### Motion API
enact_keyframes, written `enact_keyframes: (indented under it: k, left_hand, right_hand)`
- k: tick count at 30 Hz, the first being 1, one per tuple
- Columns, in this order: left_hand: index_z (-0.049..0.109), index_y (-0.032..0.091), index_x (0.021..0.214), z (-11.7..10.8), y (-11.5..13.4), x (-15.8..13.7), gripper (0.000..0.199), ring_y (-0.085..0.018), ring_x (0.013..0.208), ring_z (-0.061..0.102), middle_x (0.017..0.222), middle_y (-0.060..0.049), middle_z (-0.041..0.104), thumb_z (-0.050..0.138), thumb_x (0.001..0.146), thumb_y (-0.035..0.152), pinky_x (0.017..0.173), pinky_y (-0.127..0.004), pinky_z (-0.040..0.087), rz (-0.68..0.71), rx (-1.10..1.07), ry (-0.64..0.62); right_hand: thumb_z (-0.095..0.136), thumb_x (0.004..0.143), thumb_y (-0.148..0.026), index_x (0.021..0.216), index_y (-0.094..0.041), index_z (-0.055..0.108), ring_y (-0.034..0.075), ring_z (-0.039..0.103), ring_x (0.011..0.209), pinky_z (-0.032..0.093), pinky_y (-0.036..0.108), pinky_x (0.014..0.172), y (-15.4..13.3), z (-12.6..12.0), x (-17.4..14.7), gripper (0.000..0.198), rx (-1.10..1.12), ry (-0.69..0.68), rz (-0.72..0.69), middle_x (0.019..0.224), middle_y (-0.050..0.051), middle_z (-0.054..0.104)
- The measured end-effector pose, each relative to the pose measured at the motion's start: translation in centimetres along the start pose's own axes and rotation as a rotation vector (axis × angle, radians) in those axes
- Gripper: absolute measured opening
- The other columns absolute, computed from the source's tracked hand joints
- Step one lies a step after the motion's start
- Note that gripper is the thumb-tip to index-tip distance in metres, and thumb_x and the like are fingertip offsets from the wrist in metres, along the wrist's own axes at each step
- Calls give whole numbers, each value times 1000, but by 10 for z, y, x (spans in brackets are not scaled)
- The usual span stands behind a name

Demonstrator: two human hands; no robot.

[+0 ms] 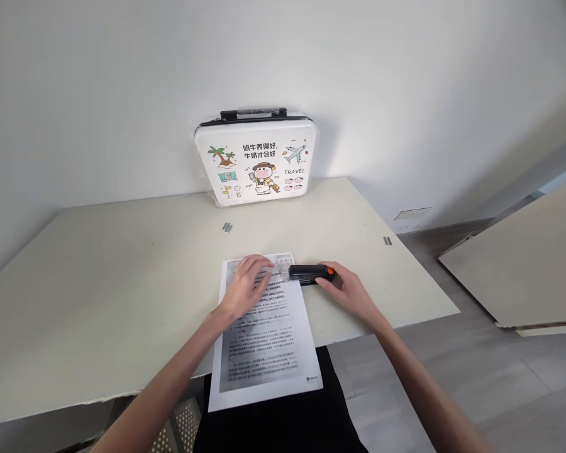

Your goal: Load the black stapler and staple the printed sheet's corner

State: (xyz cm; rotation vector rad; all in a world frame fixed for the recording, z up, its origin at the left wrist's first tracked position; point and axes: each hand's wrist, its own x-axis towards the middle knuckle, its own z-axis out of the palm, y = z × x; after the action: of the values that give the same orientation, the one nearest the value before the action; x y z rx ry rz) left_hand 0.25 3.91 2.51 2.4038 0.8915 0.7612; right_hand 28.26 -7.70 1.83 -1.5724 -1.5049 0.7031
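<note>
A printed sheet of paper [264, 346] lies on the table, its lower end hanging past the front edge; whether several sheets are stacked I cannot tell. My left hand [249, 283] rests on its upper part, palm down, with the fingers spread and slightly bent. A black stapler with an orange end [307, 272] lies at the paper's upper right edge, its front end over the sheet. My right hand [346, 289] grips the stapler's rear end between thumb and fingers. The stapler's base is partly hidden under its top arm.
A white case [263, 135] with cartoon prints and a black handle leans against the wall at the table's back. Small staple strips lie on the pale table [122, 283], one strip [227, 227] near the case, another strip [387, 241] at the right edge. A pale panel [523, 264] stands right.
</note>
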Motion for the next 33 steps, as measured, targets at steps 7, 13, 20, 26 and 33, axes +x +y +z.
enact_keyframes:
  k: [7,13,20,26,33]
  left_hand:
    - [55,33,151,-8,12,-42,45,-32,162,21,173,-2,32,47,110,49,129,-60,27,198,170,-318]
    - [46,35,161,6,14,-39,55,-33,164,9,178,1,10,43,110,55,133,-58,16,249,197,-321]
    - [46,34,160,9,12,-39,55,-31,164,7,177,2,8,42,110,56,134,-55,12,277,180,-311]
    - [48,32,159,11,11,-39,56,-30,164,8,177,1,12,39,111,57,134,-55,12,272,168,-322]
    - [49,30,159,12,12,-38,56,-30,164,8,177,-1,16,39,111,57,134,-54,11,276,166,-331]
  right_hand:
    - [29,108,-60,118,-25,67,27,67,118,51,42,102,-24,5,24,52,-204,-13,83,126,9,74]
    - [13,110,-60,116,-28,66,29,61,129,48,45,106,-54,29,61,63,-416,-180,109,131,8,72]
    - [11,109,-62,130,-28,66,28,56,139,44,46,115,-65,37,68,68,-462,-261,113,143,7,67]
    - [10,110,-60,131,-29,66,27,56,140,45,47,115,-61,40,68,67,-518,-259,100,145,5,66]
    - [11,110,-54,128,-29,64,27,58,137,48,46,111,-62,42,66,61,-552,-271,97,145,5,65]
